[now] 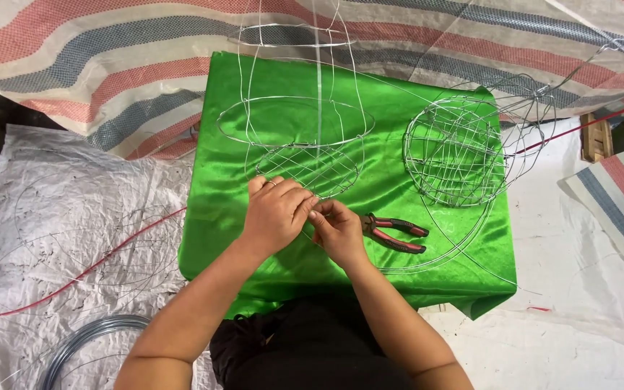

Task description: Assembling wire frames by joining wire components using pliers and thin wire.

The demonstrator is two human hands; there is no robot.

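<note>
Both hands meet at the near edge of a wire frame (pixel 305 144) on the green worktop (pixel 254 253). The left hand (pixel 277 213) and right hand (pixel 337 227) pinch its thin wire in a tight grip. Red pliers (pixel 393 232) lie just beside the right hand

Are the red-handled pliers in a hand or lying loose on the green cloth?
Lying loose. The pliers rest on the green cloth beside the right hand, which pinches wire instead.
</note>
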